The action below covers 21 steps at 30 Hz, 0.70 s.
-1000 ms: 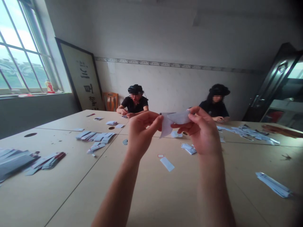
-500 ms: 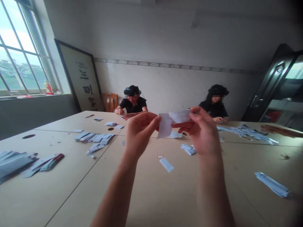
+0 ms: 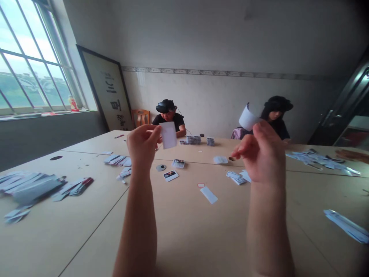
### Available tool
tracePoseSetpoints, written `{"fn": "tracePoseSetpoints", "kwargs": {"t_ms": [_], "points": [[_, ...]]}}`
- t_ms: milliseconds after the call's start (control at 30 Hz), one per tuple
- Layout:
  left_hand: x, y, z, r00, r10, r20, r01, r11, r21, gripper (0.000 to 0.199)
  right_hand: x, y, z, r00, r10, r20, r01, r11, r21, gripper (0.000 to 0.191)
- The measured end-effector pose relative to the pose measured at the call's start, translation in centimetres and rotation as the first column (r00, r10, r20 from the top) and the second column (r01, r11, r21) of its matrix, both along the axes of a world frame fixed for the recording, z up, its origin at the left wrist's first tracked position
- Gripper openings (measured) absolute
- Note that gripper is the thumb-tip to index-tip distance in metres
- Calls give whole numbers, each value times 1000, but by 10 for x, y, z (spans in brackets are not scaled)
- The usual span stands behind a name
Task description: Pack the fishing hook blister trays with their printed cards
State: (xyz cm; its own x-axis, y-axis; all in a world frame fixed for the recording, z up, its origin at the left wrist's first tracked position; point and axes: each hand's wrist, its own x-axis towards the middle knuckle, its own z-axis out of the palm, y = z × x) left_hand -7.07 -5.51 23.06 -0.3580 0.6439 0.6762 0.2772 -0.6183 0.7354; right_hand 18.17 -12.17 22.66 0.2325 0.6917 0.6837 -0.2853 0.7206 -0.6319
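My left hand (image 3: 143, 144) pinches a small white card (image 3: 168, 135) by its left edge, upright above the table. Off to the right, my right hand (image 3: 259, 154) grips a curled white paper (image 3: 248, 117) between thumb and finger, and the paper bends upward. A wide gap separates the two hands. Below them on the table lie a white strip (image 3: 209, 195) and a small red-bordered label (image 3: 201, 185). Nearer my left forearm is a card with a dark printed picture (image 3: 171, 176). Blue-bordered labels (image 3: 236, 177) rest beside my right wrist.
Stacks of white slips (image 3: 36, 186) spread over the left of the table (image 3: 190, 238). A long bundle of strips (image 3: 346, 226) lies at right, with a scattered heap (image 3: 319, 159) behind. Piled cards (image 3: 193, 140) stand at the back. Two people wearing headgear sit across.
My hands have moved apart, left hand leftward with the card, right hand rightward with the other paper, which is now curled. The view has shifted, showing printed cards and piles formerly behind my hands.
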Motion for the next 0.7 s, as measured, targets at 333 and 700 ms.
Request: {"fn": "tracePoseSetpoints", "kwargs": {"t_ms": [333, 700], "points": [[-21, 47, -22, 998, -65, 17, 67, 959, -275, 11, -4, 11, -4, 992, -57, 114, 55, 998, 24, 7], [-31, 61, -32, 999, -44, -4, 43, 976, -216, 17, -13, 11, -6, 978, -206, 26, 205, 978, 41, 10]]}}
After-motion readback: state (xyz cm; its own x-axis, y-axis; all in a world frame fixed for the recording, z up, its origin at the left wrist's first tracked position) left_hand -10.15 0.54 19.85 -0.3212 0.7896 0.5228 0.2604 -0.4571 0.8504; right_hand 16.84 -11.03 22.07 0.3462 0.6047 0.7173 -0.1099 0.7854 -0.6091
